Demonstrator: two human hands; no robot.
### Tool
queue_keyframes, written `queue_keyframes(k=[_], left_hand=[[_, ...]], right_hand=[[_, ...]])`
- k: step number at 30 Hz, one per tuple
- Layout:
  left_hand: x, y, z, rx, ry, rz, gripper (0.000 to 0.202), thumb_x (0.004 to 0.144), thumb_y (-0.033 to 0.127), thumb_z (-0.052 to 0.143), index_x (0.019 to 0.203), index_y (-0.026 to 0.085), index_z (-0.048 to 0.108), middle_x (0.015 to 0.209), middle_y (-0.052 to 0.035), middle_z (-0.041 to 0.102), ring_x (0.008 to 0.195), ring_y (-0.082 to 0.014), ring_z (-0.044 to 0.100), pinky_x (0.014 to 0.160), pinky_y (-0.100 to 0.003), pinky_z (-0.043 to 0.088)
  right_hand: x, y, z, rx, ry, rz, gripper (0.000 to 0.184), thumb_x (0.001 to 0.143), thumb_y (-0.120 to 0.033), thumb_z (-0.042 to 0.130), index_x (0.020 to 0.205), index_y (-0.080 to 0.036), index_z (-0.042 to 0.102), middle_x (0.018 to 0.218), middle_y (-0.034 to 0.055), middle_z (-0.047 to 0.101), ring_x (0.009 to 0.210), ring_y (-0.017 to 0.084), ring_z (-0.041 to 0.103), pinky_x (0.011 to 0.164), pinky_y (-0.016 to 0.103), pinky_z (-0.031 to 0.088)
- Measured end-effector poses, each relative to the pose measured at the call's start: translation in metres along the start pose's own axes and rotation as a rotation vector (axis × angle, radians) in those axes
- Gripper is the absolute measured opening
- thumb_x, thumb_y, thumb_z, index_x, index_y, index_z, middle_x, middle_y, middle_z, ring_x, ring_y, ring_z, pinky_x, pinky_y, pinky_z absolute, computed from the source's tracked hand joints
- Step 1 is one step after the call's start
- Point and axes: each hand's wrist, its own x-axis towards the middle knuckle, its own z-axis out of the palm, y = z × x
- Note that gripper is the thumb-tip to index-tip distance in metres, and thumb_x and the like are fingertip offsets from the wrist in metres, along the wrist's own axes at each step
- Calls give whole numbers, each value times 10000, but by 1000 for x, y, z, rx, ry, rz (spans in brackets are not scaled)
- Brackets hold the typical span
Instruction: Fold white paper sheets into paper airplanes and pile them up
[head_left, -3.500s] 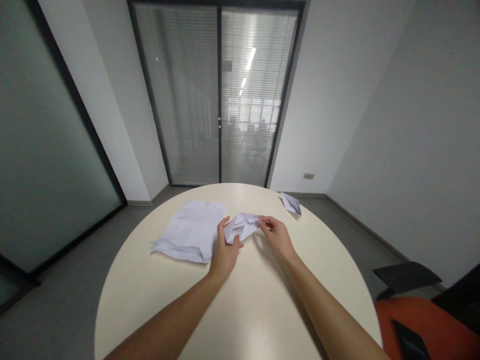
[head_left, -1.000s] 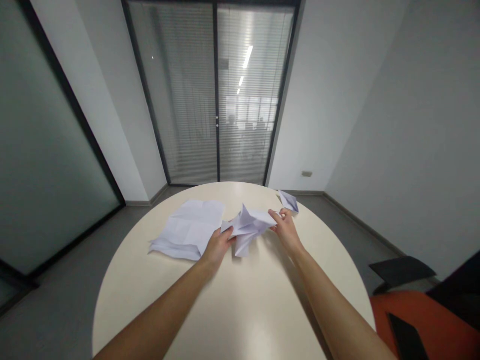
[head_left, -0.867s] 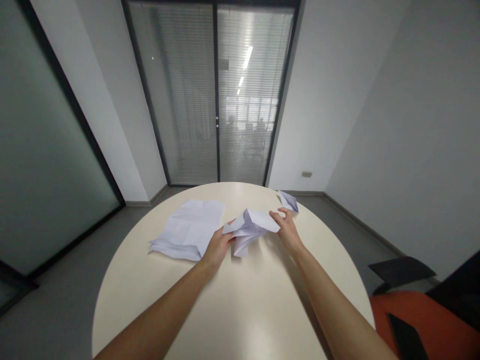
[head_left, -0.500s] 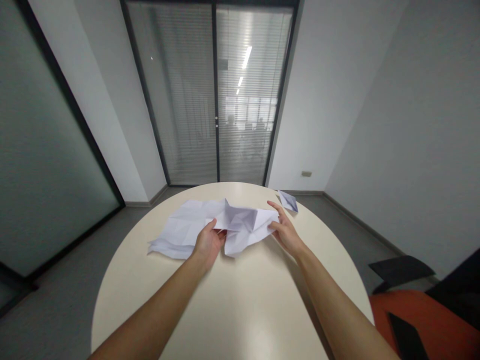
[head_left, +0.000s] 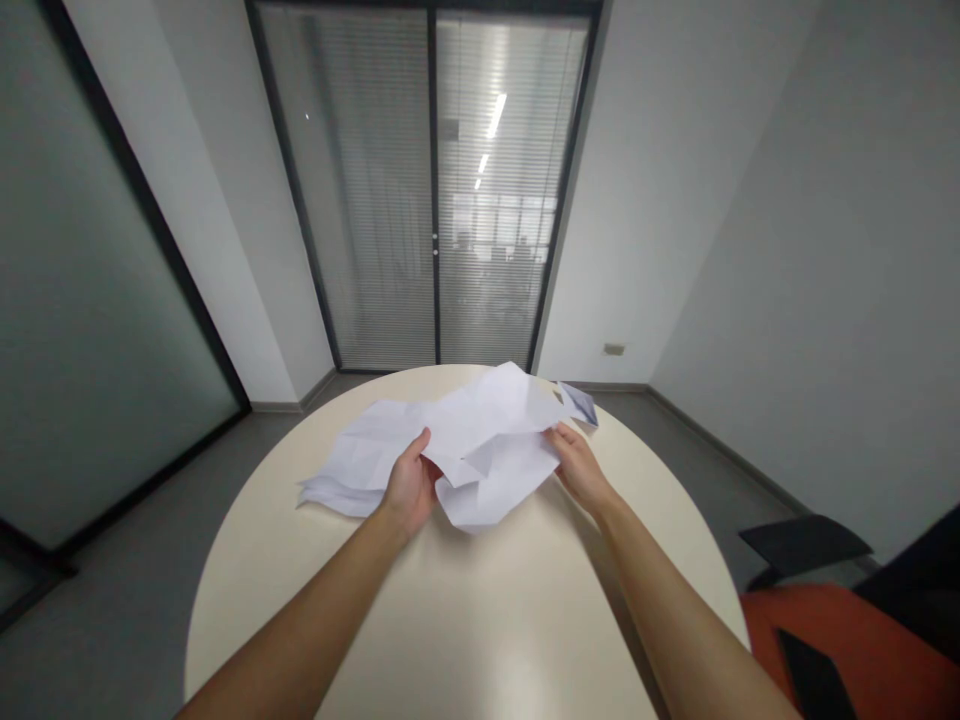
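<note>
A creased white sheet of paper (head_left: 491, 440) is spread open between my two hands just above the round cream table (head_left: 480, 610). My left hand (head_left: 409, 485) pinches the sheet's left edge, thumb on top. On the sheet's right edge sits my right hand (head_left: 577, 468), fingers closed on the paper. The sheet's far corner lifts up toward the door.
A stack of unfolded creased sheets (head_left: 360, 460) lies on the table left of my hands. A small folded paper figure (head_left: 579, 402) sits near the table's far right rim. An orange and black chair (head_left: 847, 620) stands at the lower right. Glass doors with blinds (head_left: 431, 190) are behind.
The folded paper shape has been pulled apart into a nearly flat, creased sheet. My hands have moved apart, the left one leftward and the right one rightward.
</note>
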Motion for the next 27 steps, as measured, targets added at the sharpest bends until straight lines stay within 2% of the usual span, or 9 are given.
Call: queue_keyframes(k=[3, 8, 11, 14, 17, 21, 22, 24, 27], left_hand=[[-1, 6, 0, -50, -29, 40, 464, 936, 300, 526, 1365, 127, 568, 1201, -131, 726, 1120, -306, 685, 1025, -452, 520], [3, 19, -4, -116, -49, 148, 441, 965, 345, 490, 1358, 168, 584, 1239, -108, 712, 1201, -311, 639, 1053, -472, 498], [10, 29, -8, -134, 11, 236, 392, 970, 333, 493, 1299, 167, 626, 1223, -111, 717, 1195, -299, 642, 1034, -439, 510], [17, 39, -12, -135, 106, 310, 328, 980, 311, 483, 1214, 165, 660, 1164, -106, 733, 1127, -268, 673, 990, -392, 530], [19, 46, -16, -136, 61, 296, 308, 968, 373, 495, 1106, 163, 673, 1067, -103, 741, 1017, -256, 703, 930, -391, 551], [15, 49, -14, -66, -66, 183, 205, 888, 357, 590, 962, 180, 664, 935, -74, 728, 891, -240, 716, 904, -405, 557], [14, 50, -12, -22, -81, 170, 197, 873, 339, 599, 970, 181, 665, 940, -76, 728, 900, -248, 717, 911, -412, 555], [14, 55, -6, 67, -105, 156, 275, 869, 360, 586, 1050, 169, 667, 989, -100, 734, 959, -288, 713, 927, -447, 549], [20, 75, -3, 118, -87, 188, 456, 898, 480, 521, 1164, 129, 640, 997, -139, 743, 978, -339, 714, 904, -504, 555]], right_hand=[[-3, -6, 2, 39, -32, 32, 396, 773, -524, 757, 985, -194, 709, 917, 51, 759, 739, 207, 672, 689, 308, 497], [-6, -11, 1, 51, -99, 70, 429, 701, -408, 841, 1043, -197, 690, 982, 55, 761, 779, 202, 691, 717, 305, 516], [-6, -13, -1, 98, -52, 84, 582, 631, -325, 884, 1152, -229, 642, 1026, 38, 751, 815, 197, 697, 746, 303, 527], [-6, -14, -2, 127, 3, 105, 673, 622, -303, 889, 1224, -252, 593, 1016, 24, 741, 813, 183, 692, 745, 293, 533], [-4, -6, 3, 114, 0, 100, 613, 653, -325, 874, 1186, -274, 576, 947, -5, 725, 763, 164, 672, 684, 270, 525], [-2, 11, 19, 52, 118, 13, 383, 679, -409, 844, 940, -238, 622, 852, -25, 681, 655, 130, 602, 558, 230, 478], [-2, 14, 24, 33, 119, 18, 370, 688, -432, 833, 931, -228, 644, 883, -7, 688, 686, 141, 612, 580, 243, 499], [-3, 17, 32, 10, 65, 51, 407, 706, -459, 815, 1015, -227, 689, 1069, 34, 693, 808, 173, 641, 654, 281, 551], [-9, 18, 42, 11, -60, 92, 545, 725, -466, 804, 1216, -271, 668, 1358, 45, 589, 1007, 215, 636, 760, 334, 592]])
